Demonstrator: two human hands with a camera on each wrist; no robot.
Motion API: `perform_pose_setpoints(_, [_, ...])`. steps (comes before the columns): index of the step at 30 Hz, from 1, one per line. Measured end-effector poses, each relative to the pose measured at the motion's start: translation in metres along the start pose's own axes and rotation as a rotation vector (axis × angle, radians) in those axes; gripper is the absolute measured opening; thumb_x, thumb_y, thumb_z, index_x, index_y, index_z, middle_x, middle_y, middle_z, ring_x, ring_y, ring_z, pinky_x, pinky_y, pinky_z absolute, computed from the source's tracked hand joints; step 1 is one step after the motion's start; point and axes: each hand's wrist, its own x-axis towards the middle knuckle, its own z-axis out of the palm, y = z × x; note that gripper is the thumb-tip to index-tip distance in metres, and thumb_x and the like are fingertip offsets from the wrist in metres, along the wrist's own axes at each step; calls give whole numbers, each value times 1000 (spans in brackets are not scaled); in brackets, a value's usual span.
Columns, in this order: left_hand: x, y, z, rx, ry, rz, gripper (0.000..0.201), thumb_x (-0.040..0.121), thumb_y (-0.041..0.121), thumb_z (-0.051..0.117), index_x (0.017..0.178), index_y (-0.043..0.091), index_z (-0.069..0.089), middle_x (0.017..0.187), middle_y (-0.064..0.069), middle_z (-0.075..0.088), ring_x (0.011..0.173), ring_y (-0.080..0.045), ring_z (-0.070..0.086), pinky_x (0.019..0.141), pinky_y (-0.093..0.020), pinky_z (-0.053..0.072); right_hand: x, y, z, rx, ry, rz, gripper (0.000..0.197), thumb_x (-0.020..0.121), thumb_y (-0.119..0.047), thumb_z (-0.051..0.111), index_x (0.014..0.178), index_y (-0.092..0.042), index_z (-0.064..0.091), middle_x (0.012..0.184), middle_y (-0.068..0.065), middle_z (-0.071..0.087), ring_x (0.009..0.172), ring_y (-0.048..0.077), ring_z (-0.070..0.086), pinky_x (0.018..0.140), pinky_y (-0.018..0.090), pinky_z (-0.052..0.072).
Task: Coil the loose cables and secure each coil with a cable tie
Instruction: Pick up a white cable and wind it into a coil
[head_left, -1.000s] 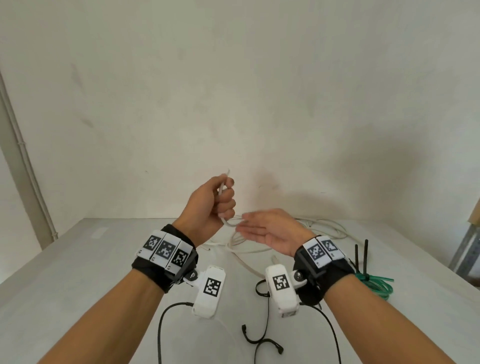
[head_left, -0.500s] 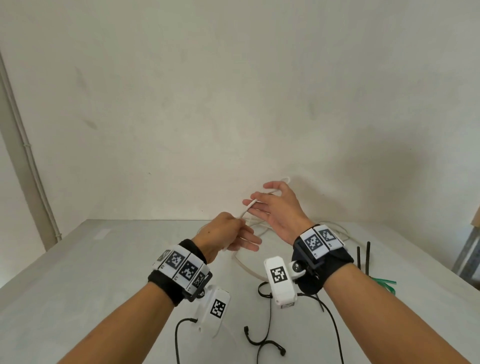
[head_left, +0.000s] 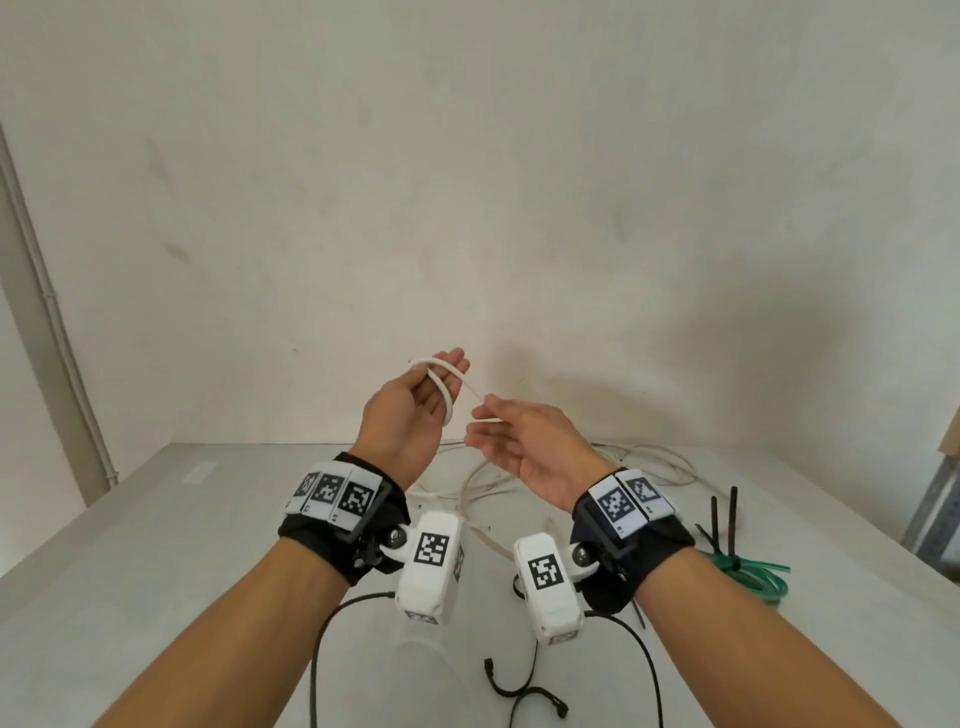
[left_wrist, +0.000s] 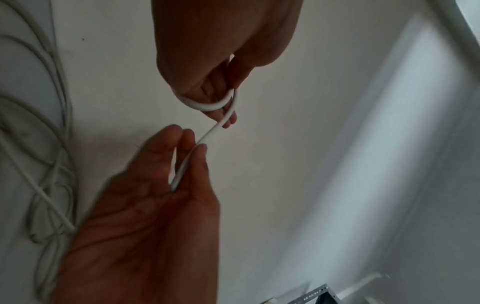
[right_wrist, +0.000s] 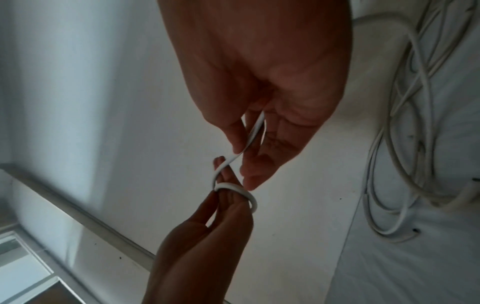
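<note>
A white cable (head_left: 470, 388) runs between both raised hands above the table. One small turn of it is wound round the fingers of my left hand (head_left: 448, 375), seen close up as the cable loop (left_wrist: 213, 106) and again as the loop (right_wrist: 244, 192). My right hand (head_left: 485, 423) pinches the cable just below and to the right, thumb against fingers (right_wrist: 237, 142). The rest of the cable lies in a loose heap (head_left: 652, 462) on the table behind the hands. A green coil (head_left: 756, 574) bound by a black cable tie lies at the right.
Black cable ties (head_left: 731, 512) stick up beside the green coil. Thin black cords (head_left: 511, 693) lie near the table's front edge. The wall stands close behind the table (head_left: 156, 545). A metal bracket (head_left: 935, 512) is at the far right, and a pipe (head_left: 49, 322) runs up the left wall.
My left hand dropped and rose again, now with a turn of cable round its fingers. My right hand went from flat and open to pinching the cable, lower than half a second ago.
</note>
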Motion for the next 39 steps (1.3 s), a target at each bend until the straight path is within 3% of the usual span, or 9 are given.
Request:
perform_pose_setpoints(4, [1, 7, 9, -5, 74, 24, 29, 107, 10, 40, 112, -2, 66, 90, -9, 76, 94, -24, 71, 85, -27, 54, -6, 2, 0, -162, -87, 89, 29, 100, -33, 67, 115, -9, 75, 82, 4, 71, 60, 11, 63, 47, 19, 44])
perform_pose_setpoints(10, [-1, 12, 12, -22, 34, -83, 27, 103, 25, 38, 81, 13, 48, 65, 3, 38, 58, -16, 42, 72, -29, 44, -11, 3, -2, -295, -170, 154, 19, 101, -34, 66, 109, -19, 74, 67, 0, 61, 45, 5, 40, 40, 16, 28])
perform_pose_setpoints(13, [0, 10, 14, 55, 26, -86, 32, 106, 20, 37, 75, 17, 45, 62, 7, 29, 50, -11, 34, 56, -23, 41, -15, -2, -2, -375, -231, 150, 20, 100, -38, 66, 107, -20, 73, 74, 3, 69, 48, 9, 51, 43, 17, 33])
perform_pose_setpoints(16, [0, 16, 16, 42, -33, -128, 31, 101, 17, 38, 70, 20, 42, 58, 9, 24, 43, -8, 26, 43, -20, 31, -17, -3, -2, -387, -279, 195, 33, 98, -48, 67, 104, -16, 68, 100, 9, 79, 73, 16, 70, 58, 20, 48])
perform_pose_setpoints(18, [-2, 20, 17, 53, -84, -147, 31, 99, 16, 38, 68, 21, 40, 57, 10, 22, 40, -7, 23, 39, -19, 25, -15, 1, -5, -341, -243, 242, 42, 94, -54, 69, 98, -12, 70, 95, 6, 75, 75, 15, 67, 62, 23, 52])
perform_pose_setpoints(24, [-13, 17, 18, 218, -304, -222, 32, 102, 21, 39, 71, 23, 33, 59, 8, 26, 40, -6, 16, 43, -21, 12, -7, 4, -11, -384, -137, 294, 14, 106, -18, 49, 108, -8, 58, 70, 3, 55, 51, 11, 46, 45, 20, 40])
perform_pose_setpoints(32, [-17, 23, 23, 332, -306, -238, 43, 106, 32, 43, 73, 26, 17, 58, 7, 8, 46, -12, 3, 42, -25, 7, 2, 6, -26, -617, 128, 11, 49, 100, 1, 31, 139, -28, 22, 95, 13, 52, 58, 18, 52, 49, 26, 50])
perform_pose_setpoints(37, [-19, 29, 16, 433, -323, -305, 45, 101, 32, 47, 65, 27, 22, 55, 8, 7, 43, -11, 2, 41, -24, 5, 11, 5, -42, -761, 248, -218, 44, 105, -6, 35, 144, -14, 14, 102, 18, 65, 63, 20, 61, 52, 27, 53])
perform_pose_setpoints(39, [-19, 29, 13, 441, -322, -315, 45, 100, 32, 49, 64, 27, 22, 55, 9, 6, 42, -11, 2, 41, -24, 5, 17, -2, -40, -890, 312, -357, 40, 107, -13, 36, 142, -6, 18, 102, 18, 68, 76, 28, 67, 66, 39, 59])
